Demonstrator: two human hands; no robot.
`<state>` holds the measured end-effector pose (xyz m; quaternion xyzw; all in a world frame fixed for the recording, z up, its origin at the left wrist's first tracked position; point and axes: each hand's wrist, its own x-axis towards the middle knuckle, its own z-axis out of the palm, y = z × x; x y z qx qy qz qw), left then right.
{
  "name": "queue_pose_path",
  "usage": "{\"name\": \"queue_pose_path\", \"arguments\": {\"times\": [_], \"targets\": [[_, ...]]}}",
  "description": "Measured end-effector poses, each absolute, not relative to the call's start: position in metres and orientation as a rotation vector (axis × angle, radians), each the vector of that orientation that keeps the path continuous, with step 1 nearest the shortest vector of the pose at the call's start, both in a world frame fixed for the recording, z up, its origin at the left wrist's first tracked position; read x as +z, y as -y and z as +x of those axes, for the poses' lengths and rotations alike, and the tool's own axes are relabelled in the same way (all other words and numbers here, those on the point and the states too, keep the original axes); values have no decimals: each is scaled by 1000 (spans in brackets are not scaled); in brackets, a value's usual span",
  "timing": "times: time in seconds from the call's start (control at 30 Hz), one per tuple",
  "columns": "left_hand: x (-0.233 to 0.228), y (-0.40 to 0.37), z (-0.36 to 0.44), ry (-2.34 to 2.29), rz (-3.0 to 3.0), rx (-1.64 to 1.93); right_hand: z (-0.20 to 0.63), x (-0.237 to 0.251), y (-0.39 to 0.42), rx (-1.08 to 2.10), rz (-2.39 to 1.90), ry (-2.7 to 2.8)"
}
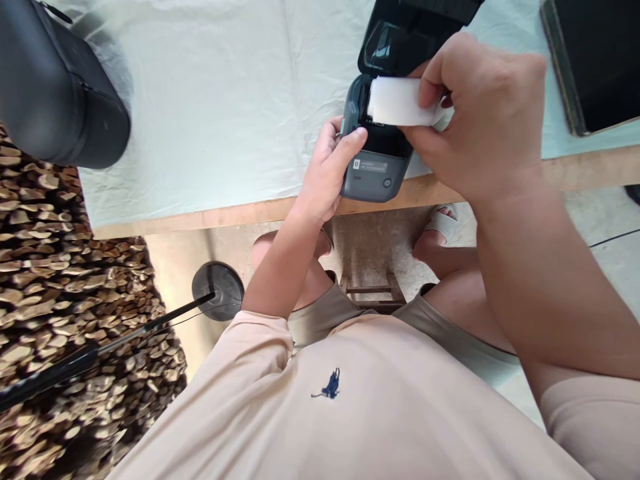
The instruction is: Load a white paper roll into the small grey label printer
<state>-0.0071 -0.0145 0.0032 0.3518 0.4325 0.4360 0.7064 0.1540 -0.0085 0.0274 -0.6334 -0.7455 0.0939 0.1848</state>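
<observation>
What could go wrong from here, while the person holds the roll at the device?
The roll might slip or sit crooked: the right hand grips only one end.
The device might fall if the left hand loosens, as in this view it overlaps the table edge.
The open lid might get bumped, being close to the right hand.

Grey device (373, 183) was gripped along its left side by left hand (327, 167), lid (420, 33) flipped open at the far end. White roll (400, 100) was pinched in right hand (483, 120) at the open compartment; full seating couldn't be confirmed. Bench (200, 120) was covered by pale sheeting. Black case (65, 93) was seen far left, dark flat panel (605, 60) far right, round stand base (220, 303) on floor.
</observation>
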Motion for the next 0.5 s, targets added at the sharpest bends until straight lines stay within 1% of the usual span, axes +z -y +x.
{"name": "queue_pose_path", "arguments": {"times": [0.37,0.5], "targets": [[5,16,-6,-956,850,1014,139,32,15,219,-1871,2083],[12,16,-4,-1018,542,1009,131,28,17,238,-1869,2073]]}}
